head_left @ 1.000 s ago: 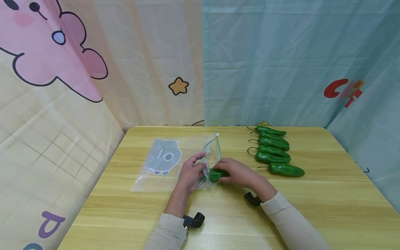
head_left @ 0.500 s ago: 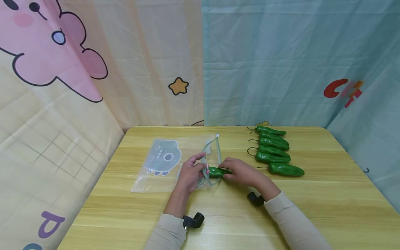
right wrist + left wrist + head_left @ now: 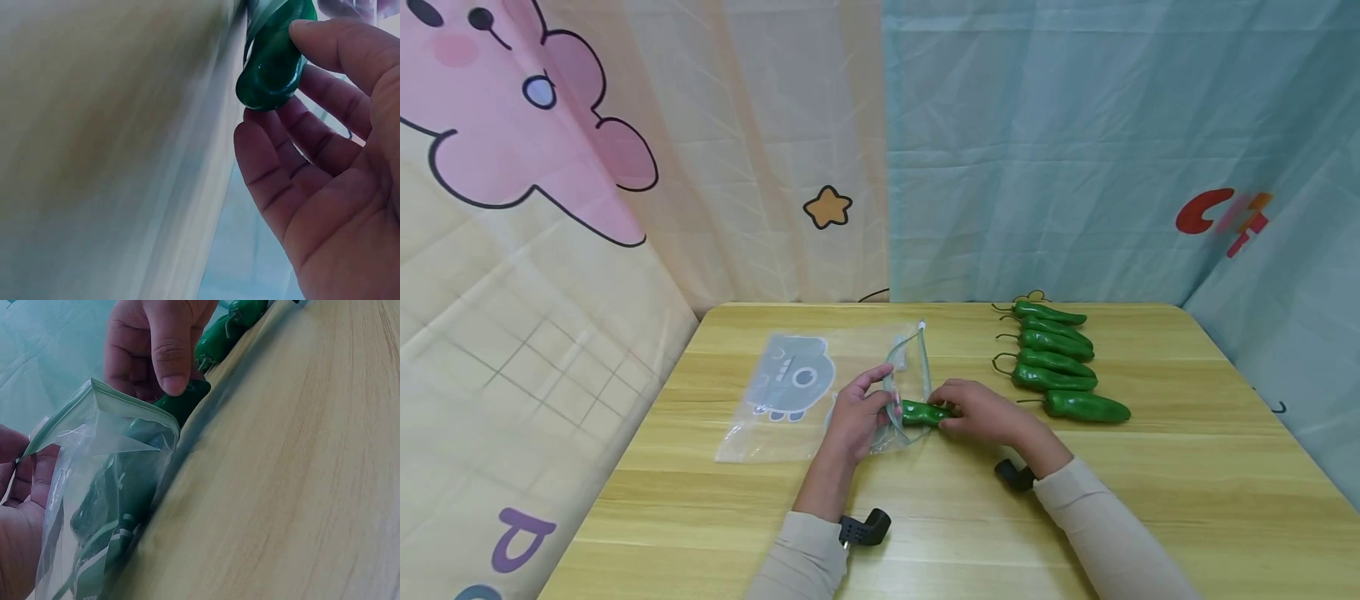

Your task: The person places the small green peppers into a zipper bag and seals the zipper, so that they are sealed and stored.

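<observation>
A clear zip bag (image 3: 793, 379) with a grey cartoon print lies on the table, its mouth held apart toward the right. My left hand (image 3: 856, 417) pinches one side of the bag's rim between thumb and fingers. In the bag's mouth lies a green pepper (image 3: 923, 412), its blunt end sticking out. My right hand (image 3: 981, 414) holds that end, the thumb on one side and fingers on the other, as the right wrist view shows on the pepper (image 3: 272, 72). Through the plastic in the left wrist view, green shows inside the bag (image 3: 87, 450).
Several more green peppers (image 3: 1056, 379) lie in a column at the right back of the wooden table (image 3: 955, 533), stems pointing left. A printed curtain (image 3: 1037, 150) hangs behind the table and along its sides. Each wrist carries a black camera (image 3: 868, 527).
My right hand has drawn slightly back to the right, so the pepper's outer end is less covered and looks slimmer. The left hand and bag have stayed in place.
</observation>
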Available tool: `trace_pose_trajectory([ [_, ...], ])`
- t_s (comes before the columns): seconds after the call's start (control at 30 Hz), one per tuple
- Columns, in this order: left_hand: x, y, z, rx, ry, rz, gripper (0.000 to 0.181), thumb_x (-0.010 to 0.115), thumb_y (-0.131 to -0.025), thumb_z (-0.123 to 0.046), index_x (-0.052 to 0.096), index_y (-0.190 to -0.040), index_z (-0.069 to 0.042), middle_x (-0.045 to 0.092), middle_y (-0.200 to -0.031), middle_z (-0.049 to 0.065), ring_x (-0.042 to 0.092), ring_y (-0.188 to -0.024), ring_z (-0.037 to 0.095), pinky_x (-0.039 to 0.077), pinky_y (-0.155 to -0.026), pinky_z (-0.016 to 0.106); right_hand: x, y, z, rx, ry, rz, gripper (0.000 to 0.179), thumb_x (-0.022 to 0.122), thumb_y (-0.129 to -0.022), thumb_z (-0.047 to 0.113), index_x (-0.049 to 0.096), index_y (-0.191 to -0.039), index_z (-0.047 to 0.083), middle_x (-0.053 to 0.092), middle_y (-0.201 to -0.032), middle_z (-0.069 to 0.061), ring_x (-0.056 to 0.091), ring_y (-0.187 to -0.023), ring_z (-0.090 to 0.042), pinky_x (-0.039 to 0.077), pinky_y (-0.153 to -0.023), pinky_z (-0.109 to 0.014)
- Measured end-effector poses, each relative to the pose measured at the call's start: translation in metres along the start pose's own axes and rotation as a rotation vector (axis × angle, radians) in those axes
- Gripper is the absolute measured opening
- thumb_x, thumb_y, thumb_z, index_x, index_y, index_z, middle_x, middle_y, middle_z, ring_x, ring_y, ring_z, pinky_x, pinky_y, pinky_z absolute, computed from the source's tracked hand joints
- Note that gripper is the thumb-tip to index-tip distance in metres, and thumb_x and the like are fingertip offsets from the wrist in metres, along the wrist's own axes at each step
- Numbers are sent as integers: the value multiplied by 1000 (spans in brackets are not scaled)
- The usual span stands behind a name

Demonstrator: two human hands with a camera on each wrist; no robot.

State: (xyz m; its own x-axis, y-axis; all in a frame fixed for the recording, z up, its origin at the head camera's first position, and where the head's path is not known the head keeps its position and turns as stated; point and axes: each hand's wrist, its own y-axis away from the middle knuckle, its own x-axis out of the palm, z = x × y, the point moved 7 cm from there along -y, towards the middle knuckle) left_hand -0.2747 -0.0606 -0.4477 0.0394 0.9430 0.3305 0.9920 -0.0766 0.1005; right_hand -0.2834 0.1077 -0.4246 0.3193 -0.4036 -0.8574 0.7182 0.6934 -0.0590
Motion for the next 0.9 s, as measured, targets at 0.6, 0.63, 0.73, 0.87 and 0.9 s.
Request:
trace_pose_trajectory([
  [0.6,0,-1,-2,-9,-5,3,49,56,-91,7,52,-139,2,51,-110,16,59,-71,14,54,-64,22,6,-23,23,-103,-53,0,23,70,-91,9,70,-113,10,62,-102,5,57,-90,-12,52,-81,-31],
  [0.63,1,-1,-2,-8,-2,3,49,56,-90,8,52,-139,3,51,-109,16,59,-71,14,54,-64,22,6,-24,24,-108,-60,0,23,70,-90,8,70,-113,9,62,-101,5,57,-89,-13,52,-80,-31],
  [0.73,1,-1,-2,-1,2,3,50,55,-90,8,51,-139,4,52,-105,14,59,-70,15,54,-63,22,7,-27,25,-106,-82,7,24,70,-90,7,70,-113,8,62,-101,4,57,-88,-15,52,-80,-31],
  [0.87,1,-1,-2,-4,-4,2,50,55,-90,8,51,-139,4,51,-112,18,60,-72,15,54,-63,22,11,-29,25,-91,-117,21,23,70,-90,7,70,-113,8,61,-100,4,57,-88,-16,52,-80,-30],
  [0.9,1,-1,-2,-6,-5,1,49,55,-90,8,51,-139,4,51,-114,18,60,-72,15,54,-64,22,12,-30,25,-89,-127,24,23,70,-90,7,70,-113,9,61,-100,5,57,-88,-16,52,-79,-30],
])
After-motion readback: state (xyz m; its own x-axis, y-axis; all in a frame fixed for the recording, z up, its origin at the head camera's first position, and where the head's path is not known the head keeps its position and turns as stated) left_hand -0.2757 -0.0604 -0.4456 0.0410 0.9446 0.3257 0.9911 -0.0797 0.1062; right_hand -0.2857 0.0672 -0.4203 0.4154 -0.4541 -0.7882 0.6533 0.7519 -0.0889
